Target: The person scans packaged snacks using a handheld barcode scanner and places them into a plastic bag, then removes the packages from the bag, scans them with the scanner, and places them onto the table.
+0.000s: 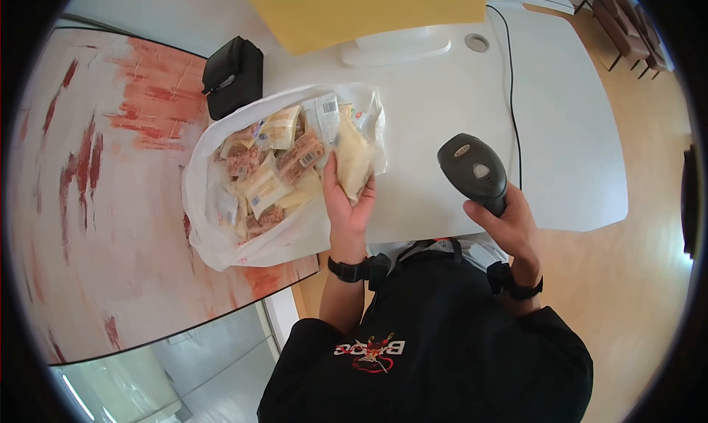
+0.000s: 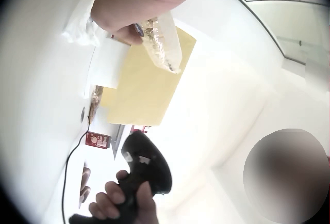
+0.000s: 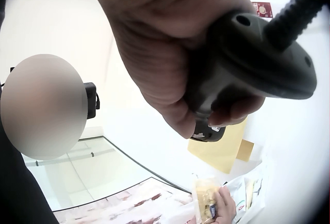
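My left hand [image 1: 349,205] holds a clear packet of pale yellow food [image 1: 355,157] at the right rim of a white plastic bag [image 1: 203,231]. In the right wrist view that packet [image 3: 205,198] shows its face, with a small dark label near the fingers. Inside the bag lie several packs, some pale, others pinkish like a pack with a barcode label [image 1: 301,157]. My right hand [image 1: 509,227] grips a black handheld barcode scanner [image 1: 472,168] by its handle, to the right of the packet. The left wrist view shows fingers wrapped round the scanner [image 2: 147,164].
A white desk [image 1: 568,128] carries the bag. Behind the bag stands a black case [image 1: 232,76]. A yellow panel [image 1: 369,10] rises above a white base [image 1: 398,48] at the back. A black cable [image 1: 512,91] crosses the desk. A painted panel [image 1: 110,187] lies to the left.
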Demonstrator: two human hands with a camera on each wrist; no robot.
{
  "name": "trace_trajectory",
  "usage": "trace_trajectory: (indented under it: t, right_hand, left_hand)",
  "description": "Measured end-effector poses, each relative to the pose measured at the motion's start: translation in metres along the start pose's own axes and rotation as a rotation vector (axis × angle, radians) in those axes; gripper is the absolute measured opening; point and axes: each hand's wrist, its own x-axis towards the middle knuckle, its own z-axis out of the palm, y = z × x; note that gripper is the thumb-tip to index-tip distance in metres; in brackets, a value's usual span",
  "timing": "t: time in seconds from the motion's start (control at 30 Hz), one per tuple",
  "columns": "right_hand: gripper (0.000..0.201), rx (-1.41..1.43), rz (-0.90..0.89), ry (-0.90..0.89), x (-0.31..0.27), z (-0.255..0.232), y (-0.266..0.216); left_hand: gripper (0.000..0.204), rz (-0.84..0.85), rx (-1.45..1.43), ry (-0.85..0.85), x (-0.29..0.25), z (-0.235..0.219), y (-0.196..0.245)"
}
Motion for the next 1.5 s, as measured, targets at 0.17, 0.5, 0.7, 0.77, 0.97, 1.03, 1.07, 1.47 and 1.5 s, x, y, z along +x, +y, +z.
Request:
trace_trajectory:
  t: [0.17,0.5,0.7,0.77,0.97,1.03,1.07,1.47,1.5]
  right_hand:
    - [0.033,0.076,-0.011,-0.068,-0.002,0.0,0.001]
    - [0.033,0.015,0.014,-0.174,0.002,0.008,0.002]
    - [0.033,0.032,-0.036,-0.082,0.0,0.008,0.008]
    - [0.033,0.018,-0.015,-0.069,-0.001,0.004,0.005]
    - [0.035,-0.004,-0.009,-0.022,-0.002,-0.004,0.01]
    - [0.035,0.019,0.02,0.011,-0.003,-0.006,0.014]
    - [0.035,0.008,0.024,0.012,-0.002,-0.008,0.014]
    - [0.03,-0.018,0.139,0.031,0.005,-0.007,0.018]
    - [0.03,-0.033,0.137,0.038,0.006,-0.007,0.018]
  left_hand:
    - [0.039,0.058,0.378,-0.038,0.005,0.009,-0.022]
    - [0.038,0.147,0.614,-0.024,-0.001,0.006,-0.039]
    - [0.037,-0.085,0.406,-0.055,0.021,0.009,-0.038]
    - [0.036,-0.096,0.389,-0.072,0.037,0.02,-0.047]
    - [0.036,-0.153,0.574,-0.004,0.109,0.058,-0.086]
    - [0.036,-0.042,0.554,-0.101,0.135,0.068,-0.098]
    - [0.036,-0.046,0.543,-0.1,0.145,0.073,-0.1]
    - [0.045,0.419,0.963,0.007,0.105,0.062,-0.08]
    - [0.044,0.329,0.897,-0.02,0.09,0.062,-0.072]
